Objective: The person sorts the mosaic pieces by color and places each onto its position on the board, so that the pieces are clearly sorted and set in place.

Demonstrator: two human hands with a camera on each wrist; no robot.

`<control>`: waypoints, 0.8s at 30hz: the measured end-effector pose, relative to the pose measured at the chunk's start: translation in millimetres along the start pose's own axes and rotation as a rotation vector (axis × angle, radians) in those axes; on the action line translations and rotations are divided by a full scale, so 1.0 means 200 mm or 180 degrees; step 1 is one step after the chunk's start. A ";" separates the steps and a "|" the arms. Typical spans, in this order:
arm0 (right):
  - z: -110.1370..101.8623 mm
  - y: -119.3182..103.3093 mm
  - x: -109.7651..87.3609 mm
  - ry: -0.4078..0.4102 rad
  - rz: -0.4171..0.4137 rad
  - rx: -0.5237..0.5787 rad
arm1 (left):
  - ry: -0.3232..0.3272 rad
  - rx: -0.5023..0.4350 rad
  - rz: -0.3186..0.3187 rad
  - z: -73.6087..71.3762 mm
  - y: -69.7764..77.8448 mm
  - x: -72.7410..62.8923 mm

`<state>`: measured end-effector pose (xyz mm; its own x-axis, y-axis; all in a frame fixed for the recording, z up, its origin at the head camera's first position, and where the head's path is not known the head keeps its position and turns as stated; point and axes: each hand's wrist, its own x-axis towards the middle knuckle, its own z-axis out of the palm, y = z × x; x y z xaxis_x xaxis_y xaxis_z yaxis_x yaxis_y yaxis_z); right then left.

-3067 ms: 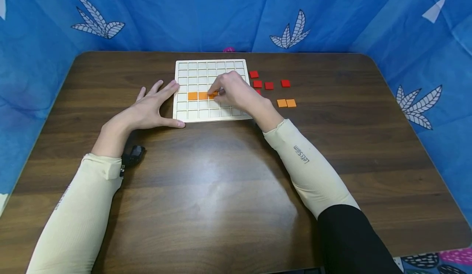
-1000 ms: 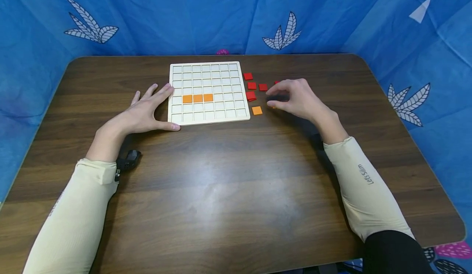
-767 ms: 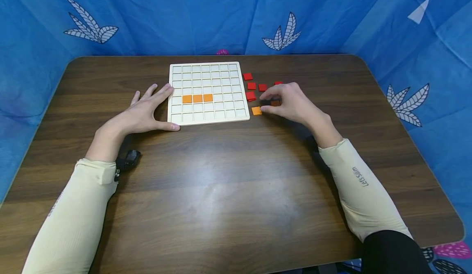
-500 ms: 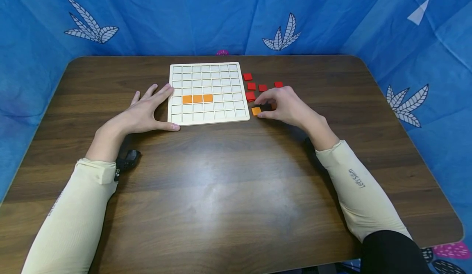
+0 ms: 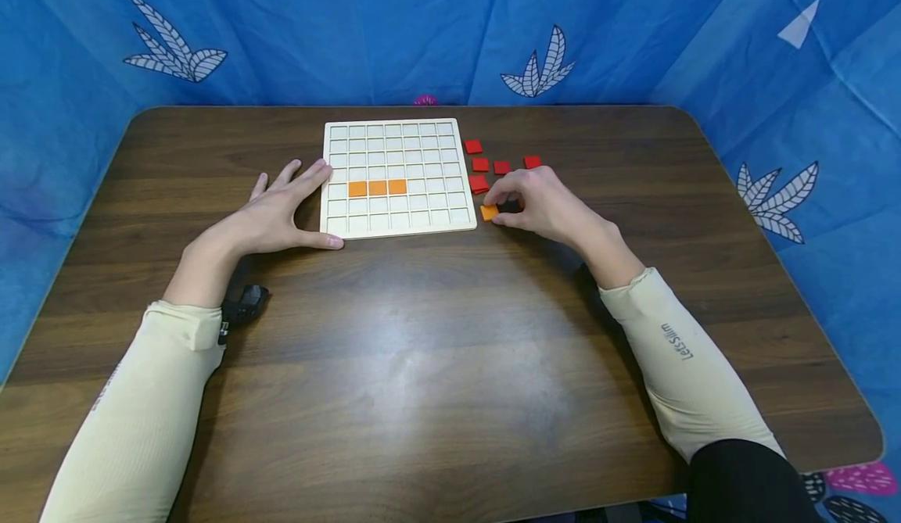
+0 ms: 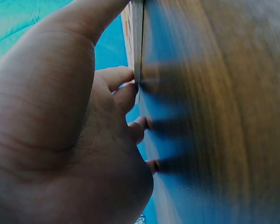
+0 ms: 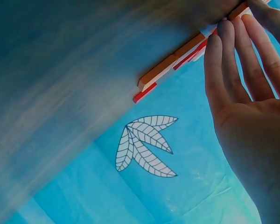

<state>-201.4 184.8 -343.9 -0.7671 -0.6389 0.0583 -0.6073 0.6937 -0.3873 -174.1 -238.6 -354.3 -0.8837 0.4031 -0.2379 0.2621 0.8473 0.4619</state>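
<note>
Fingers of your right hand (image 5: 543,204) are pinching an orange tile (image 5: 489,213), with the thumb on its near side and the index finger on its far side; you cannot tell from this angle whether the tile is touching the tabletop (image 5: 422,367). It is sitting just beside the right edge of the white grid board (image 5: 383,235), close to the near right corner. Your left hand (image 5: 263,218) is spreading its fingers, touching the board's left edge with the fingertips and resting the thumb at its near left corner.

Inside the grid, three orange squares (image 5: 377,188) are lying side by side, filling the second, third and fourth cells from the left in the third row from the near edge. Beyond your right fingers, several red tiles (image 5: 479,164) are lying loosely to the right of the board, and the nearest of them is looking doubled. Your right wrist view is showing more orange blocks (image 7: 156,72) edge-on.

Farther out, cream sleeves (image 5: 141,413) are covering both forearms, a black device (image 5: 249,304) is sitting at your left wrist, and a blue leaf-printed cloth (image 5: 317,30) is hanging behind the tabletop.
</note>
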 end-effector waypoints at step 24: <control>-0.04 -0.02 0.18 0.0448 0.0182 0.0354 | 0.0006 0.0010 0.0001 0.00 0.00 0.00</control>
<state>-227.4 161.2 -332.5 -0.8258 -0.5412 0.1585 -0.5412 0.6815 -0.4927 -174.5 -238.6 -354.9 -0.8844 0.4027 -0.2360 0.2636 0.8482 0.4593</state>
